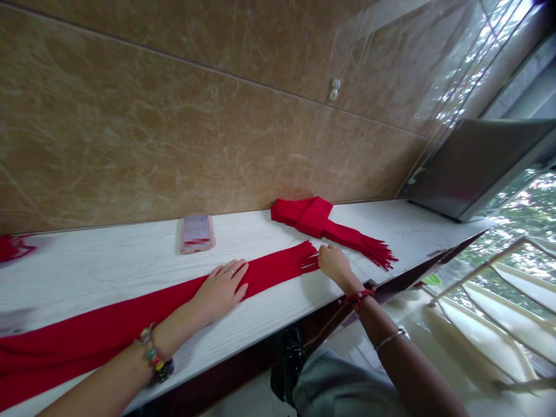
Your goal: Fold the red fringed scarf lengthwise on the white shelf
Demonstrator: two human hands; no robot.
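A long red scarf [143, 307] lies stretched along the white counter, running from the lower left toward the middle. My left hand [223, 289] rests flat on it, fingers extended, pressing on the cloth. At the scarf's fringed right end, my right hand [333, 263] is closed, its fingers gripping the fringe. Just behind that hand lies a second red scarf [304, 214], folded over itself, with its fringe spread to the right. What the right fingertips pinch is partly hidden by the hand.
A phone [196, 233] lies on the counter [108, 260] near the tiled wall [174, 127]. More red fabric [13, 248] sits at the far left. A dark grey box-like appliance [482, 162] stands at the right end. A pale railing [490, 324] is beyond the counter's front edge.
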